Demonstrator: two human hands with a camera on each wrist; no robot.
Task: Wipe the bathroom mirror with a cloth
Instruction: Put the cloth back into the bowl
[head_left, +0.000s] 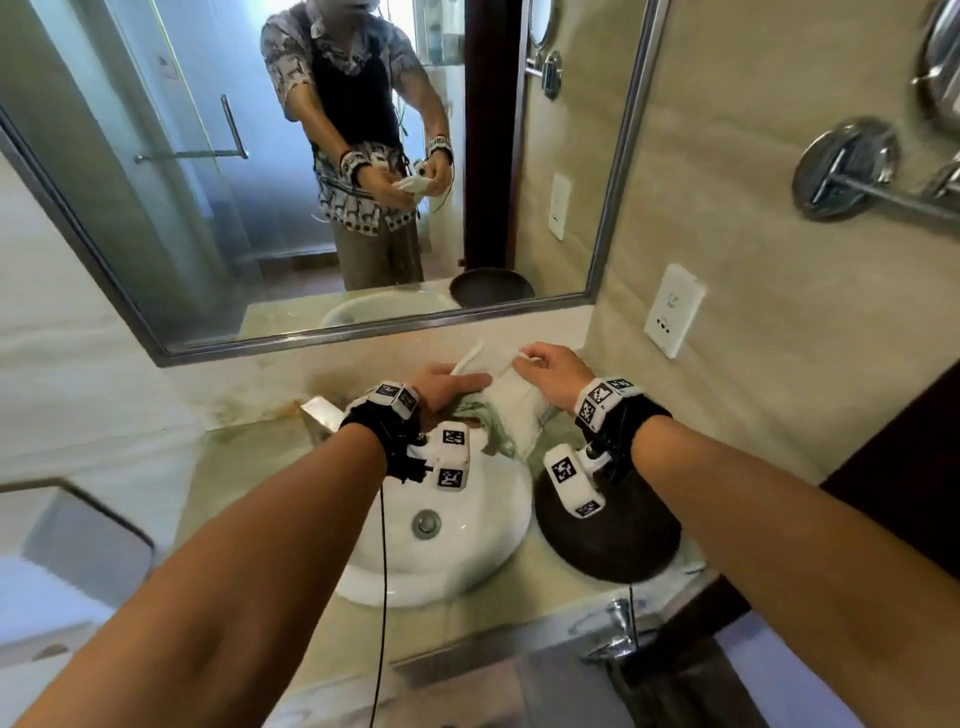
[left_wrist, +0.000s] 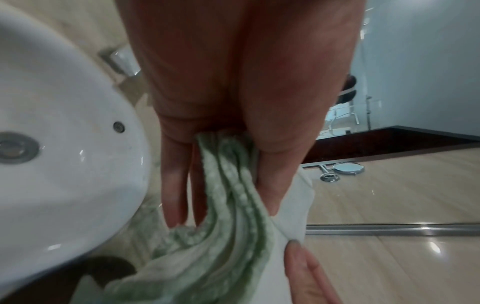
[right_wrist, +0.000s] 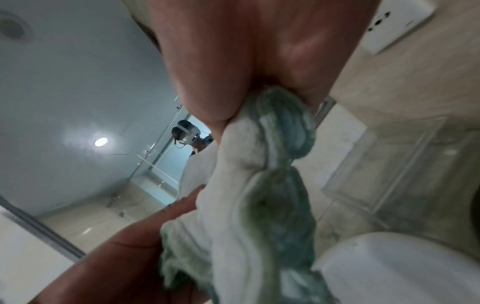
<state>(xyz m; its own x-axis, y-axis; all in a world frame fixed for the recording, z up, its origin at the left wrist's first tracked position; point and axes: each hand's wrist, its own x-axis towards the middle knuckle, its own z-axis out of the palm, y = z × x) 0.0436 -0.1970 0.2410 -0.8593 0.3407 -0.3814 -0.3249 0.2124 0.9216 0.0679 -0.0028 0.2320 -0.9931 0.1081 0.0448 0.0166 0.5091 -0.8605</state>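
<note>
— Cloth first: where is it?
— White-and-green terry cloth (head_left: 511, 402) hangs bunched over the white round basin (head_left: 457, 551), below the steel-framed wall mirror (head_left: 332, 171). Left hand (head_left: 447, 387) and right hand (head_left: 553, 369) each keep a pinching grip on it.
— Advice?
— Fold a flat pad; the glass above the basin looks unobstructed, so mind the frame.

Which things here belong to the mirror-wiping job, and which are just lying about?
Part of the job:
cloth, held by the left hand and right hand
mirror

Just there:
sink
dark bowl
socket
wall-mounted chrome arm
</note>
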